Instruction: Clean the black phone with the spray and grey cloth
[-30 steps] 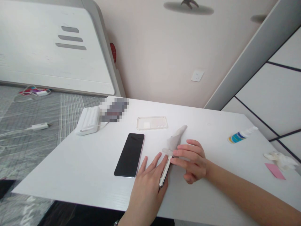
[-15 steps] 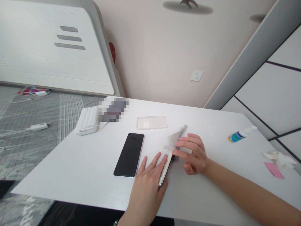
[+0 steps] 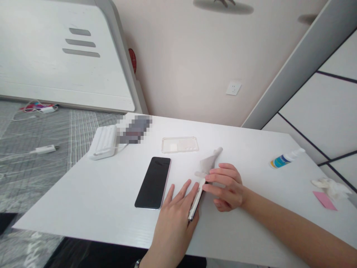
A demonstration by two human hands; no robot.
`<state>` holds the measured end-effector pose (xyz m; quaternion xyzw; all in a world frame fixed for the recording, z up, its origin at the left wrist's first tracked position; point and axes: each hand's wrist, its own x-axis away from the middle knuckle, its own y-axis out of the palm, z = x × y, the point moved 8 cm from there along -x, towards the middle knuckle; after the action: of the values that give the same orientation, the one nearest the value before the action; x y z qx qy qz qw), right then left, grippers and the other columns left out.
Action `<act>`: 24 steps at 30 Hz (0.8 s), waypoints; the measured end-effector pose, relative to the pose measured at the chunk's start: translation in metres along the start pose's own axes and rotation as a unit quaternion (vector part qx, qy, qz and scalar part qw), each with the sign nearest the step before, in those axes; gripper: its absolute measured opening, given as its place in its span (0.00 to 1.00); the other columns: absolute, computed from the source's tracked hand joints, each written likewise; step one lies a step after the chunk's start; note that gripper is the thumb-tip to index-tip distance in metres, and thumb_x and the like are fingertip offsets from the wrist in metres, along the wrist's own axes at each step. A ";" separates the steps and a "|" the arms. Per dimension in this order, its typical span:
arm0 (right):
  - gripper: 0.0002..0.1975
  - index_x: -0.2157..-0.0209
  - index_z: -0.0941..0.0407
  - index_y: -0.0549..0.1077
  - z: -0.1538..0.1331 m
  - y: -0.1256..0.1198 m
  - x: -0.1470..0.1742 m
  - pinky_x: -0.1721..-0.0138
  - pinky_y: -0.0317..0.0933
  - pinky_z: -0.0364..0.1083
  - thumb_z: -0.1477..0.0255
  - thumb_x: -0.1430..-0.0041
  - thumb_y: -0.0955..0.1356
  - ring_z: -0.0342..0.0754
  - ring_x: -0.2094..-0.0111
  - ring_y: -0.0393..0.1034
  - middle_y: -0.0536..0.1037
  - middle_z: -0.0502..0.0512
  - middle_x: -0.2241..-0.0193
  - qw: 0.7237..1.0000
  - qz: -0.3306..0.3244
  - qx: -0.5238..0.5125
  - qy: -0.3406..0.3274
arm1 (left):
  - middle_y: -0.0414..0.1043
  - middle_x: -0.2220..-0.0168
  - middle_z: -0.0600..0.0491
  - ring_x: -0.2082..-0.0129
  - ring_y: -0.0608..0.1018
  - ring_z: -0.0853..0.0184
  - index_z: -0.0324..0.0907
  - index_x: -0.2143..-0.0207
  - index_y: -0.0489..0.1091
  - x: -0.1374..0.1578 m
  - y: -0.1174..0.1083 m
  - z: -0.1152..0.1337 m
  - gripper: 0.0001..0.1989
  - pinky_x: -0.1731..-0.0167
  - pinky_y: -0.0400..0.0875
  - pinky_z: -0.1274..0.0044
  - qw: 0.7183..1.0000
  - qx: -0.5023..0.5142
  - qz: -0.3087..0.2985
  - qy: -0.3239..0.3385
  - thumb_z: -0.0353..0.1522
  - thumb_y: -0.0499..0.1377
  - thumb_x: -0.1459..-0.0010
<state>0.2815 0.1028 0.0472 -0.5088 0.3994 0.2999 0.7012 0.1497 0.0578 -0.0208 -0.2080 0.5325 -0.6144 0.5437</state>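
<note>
My left hand [image 3: 177, 216] grips a slim phone [image 3: 196, 203] that stands tilted on its long edge. Its light side faces left and its dark side faces right, with the thumb partly hidden behind it. The fingertips of my right hand [image 3: 225, 188] rest on the phone's far upper end, fingers curved and thumb apart below. A crumpled, translucent grey film [image 3: 208, 163] lies just beyond that end; whether it touches the phone I cannot tell. Flat to the left lies another phone [image 3: 153, 182], dark screen up. A clear phone case [image 3: 180, 145] sits farther back.
On the white table [image 3: 92, 208] are a white power strip [image 3: 103, 141] at the back left and a blurred-out item [image 3: 136, 129] beside it. To the right are a small spray bottle [image 3: 286, 159], crumpled tissue [image 3: 331, 188] and a pink paper [image 3: 325, 200].
My right hand has shifted slightly toward me along the phone's edge, its fingers a little lower. My left hand and the phone in it have stayed nearly still.
</note>
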 end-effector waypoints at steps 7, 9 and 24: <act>0.15 0.62 0.55 0.79 -0.004 0.002 0.001 0.44 0.67 0.49 0.68 0.30 0.61 0.47 0.54 0.76 0.81 0.56 0.59 1.000 -0.012 -0.013 -0.016 | 0.75 0.39 0.43 0.35 0.73 0.52 0.39 0.34 0.59 -0.001 0.000 0.002 0.25 0.40 0.72 0.48 1.000 -0.008 0.010 0.009 0.23 0.51 0.33; 0.13 0.63 0.53 0.78 -0.005 0.003 0.000 0.47 0.69 0.49 0.68 0.31 0.62 0.47 0.56 0.76 0.81 0.54 0.62 1.000 -0.009 -0.022 -0.018 | 0.75 0.39 0.43 0.35 0.74 0.52 0.39 0.34 0.59 -0.001 -0.002 0.002 0.25 0.40 0.73 0.48 1.000 -0.008 0.014 0.010 0.23 0.51 0.33; 0.11 0.69 0.53 0.67 -0.013 0.003 0.001 0.60 0.72 0.46 0.83 0.36 0.66 0.45 0.62 0.76 0.83 0.55 0.62 0.993 -0.013 -0.115 -0.030 | 0.72 0.36 0.45 0.34 0.72 0.52 0.40 0.35 0.59 0.000 -0.001 0.002 0.25 0.39 0.70 0.46 1.000 0.015 -0.008 -0.001 0.23 0.51 0.33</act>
<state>0.2764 0.0914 0.0424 -0.5820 0.3346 0.3495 0.6536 0.1512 0.0565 -0.0196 -0.2046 0.5214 -0.6260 0.5425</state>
